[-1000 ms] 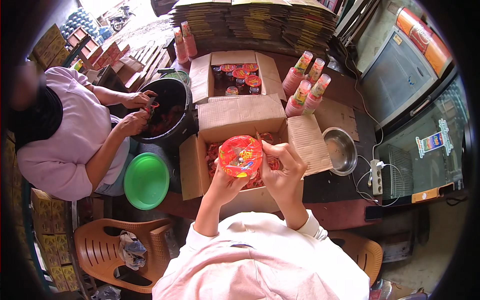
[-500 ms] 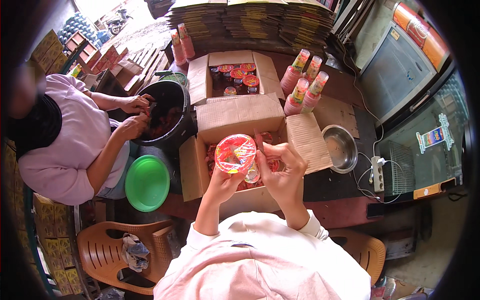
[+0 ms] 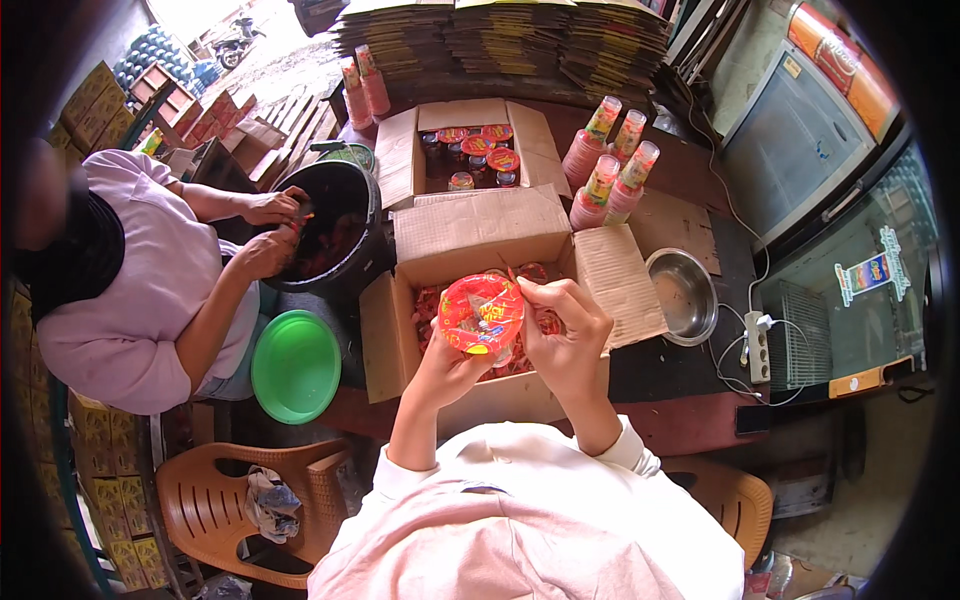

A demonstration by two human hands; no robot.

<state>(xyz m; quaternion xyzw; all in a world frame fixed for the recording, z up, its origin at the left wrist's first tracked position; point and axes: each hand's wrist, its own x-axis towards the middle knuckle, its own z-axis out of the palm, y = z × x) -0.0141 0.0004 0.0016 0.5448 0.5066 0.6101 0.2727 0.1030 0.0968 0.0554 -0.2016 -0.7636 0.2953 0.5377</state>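
In front of my chest, a plastic cup (image 3: 482, 312) with a round red printed film lid is tilted toward me. My left hand (image 3: 447, 365) is closed round its side from below left. At the lid's right edge, the fingers of my right hand (image 3: 566, 325) are pinched on a thin reddish strip (image 3: 510, 272). What it is exactly, I cannot make out. Both hands are over an open cardboard box (image 3: 480, 235) holding red crumpled pieces, partly hidden by my hands. Behind it, a second cardboard box (image 3: 400, 150) contains several cups, some with red lids.
Stacked cups (image 3: 603, 180) stand right of the boxes, beside a steel bowl (image 3: 708, 300). At left, a person (image 3: 150, 280) works over a black bucket (image 3: 372, 240) near a green basin (image 3: 296, 370). A power strip (image 3: 757, 350) with cables lies at right. Flattened cardboard (image 3: 500, 50) is piled behind.
The cup has shifted slightly right and its lid has turned and tilted. My right fingers have moved up to the lid's upper right edge, and less of the reddish strip shows.
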